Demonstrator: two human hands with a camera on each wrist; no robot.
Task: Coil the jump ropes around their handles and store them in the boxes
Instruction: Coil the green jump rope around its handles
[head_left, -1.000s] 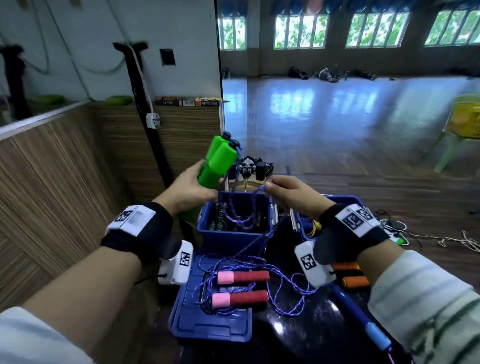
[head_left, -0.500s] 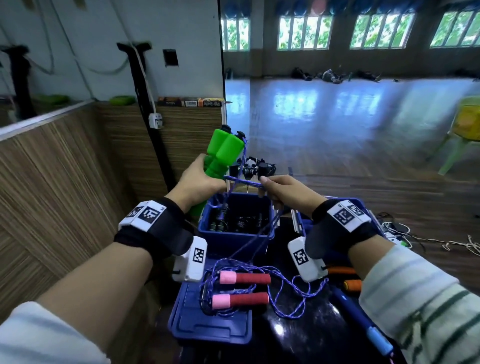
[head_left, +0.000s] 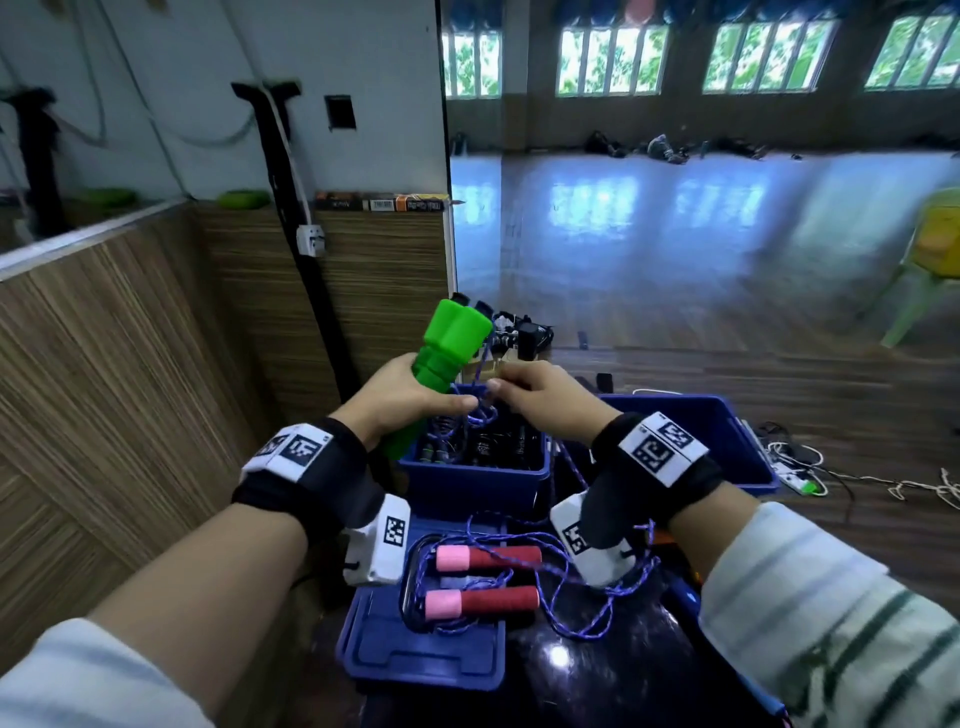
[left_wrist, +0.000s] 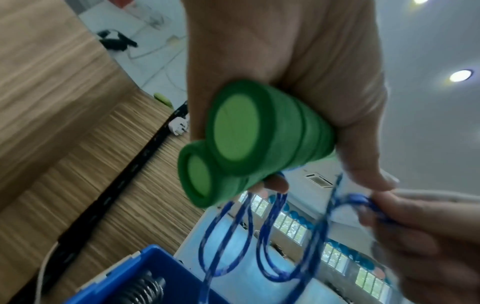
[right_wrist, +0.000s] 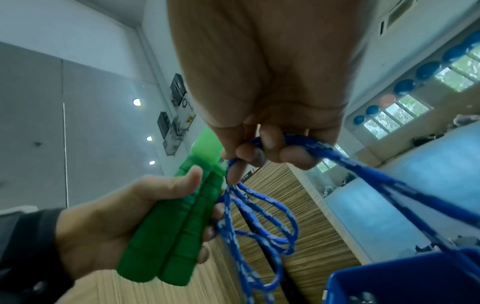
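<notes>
My left hand grips the two green ribbed foam handles side by side above the near blue plastic box; my right hand, just right, pinches their blue braided rope, loops hanging

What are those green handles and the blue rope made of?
The green handles look like matte foam or soft rubber: dull, ribbed, no shine. The blue rope seems a braided fibre cord, since white flecks show in its weave and it hangs limp.

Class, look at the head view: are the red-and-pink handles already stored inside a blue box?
No: the red-and-pink handles lie on a flat blue lid, in front of the blue box.
</notes>
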